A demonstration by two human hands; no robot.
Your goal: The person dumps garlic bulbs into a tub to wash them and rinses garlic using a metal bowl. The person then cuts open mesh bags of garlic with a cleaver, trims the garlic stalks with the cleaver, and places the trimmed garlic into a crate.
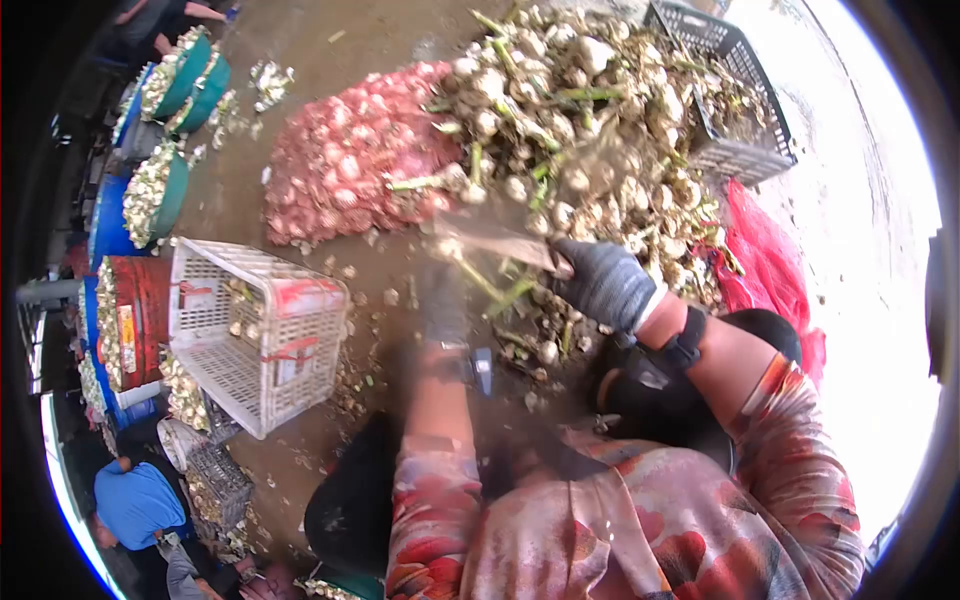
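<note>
My right hand (pixel 608 285), in a grey knit glove, is closed around the handle of a wide-bladed knife (pixel 505 243). The blade points left across the front of a garlic pile (pixel 600 110). My left hand (pixel 443 305), also gloved, is smeared by motion below the blade's tip, so its fingers cannot be made out. Close to its fingertips is a pale garlic bulb, with a green garlic stem (pixel 482 280) slanting down to the right. Whether the hand grips it is unclear.
A red mesh sack of garlic (pixel 345 155) lies ahead. At left, a white plastic crate (pixel 305 345) lies tipped over, near a red bucket (pixel 140 310) and green tubs (pixel 172 195). A black crate (pixel 750 155) stands far right, above pink netting (pixel 765 265). A person in blue (pixel 140 503) is lower left.
</note>
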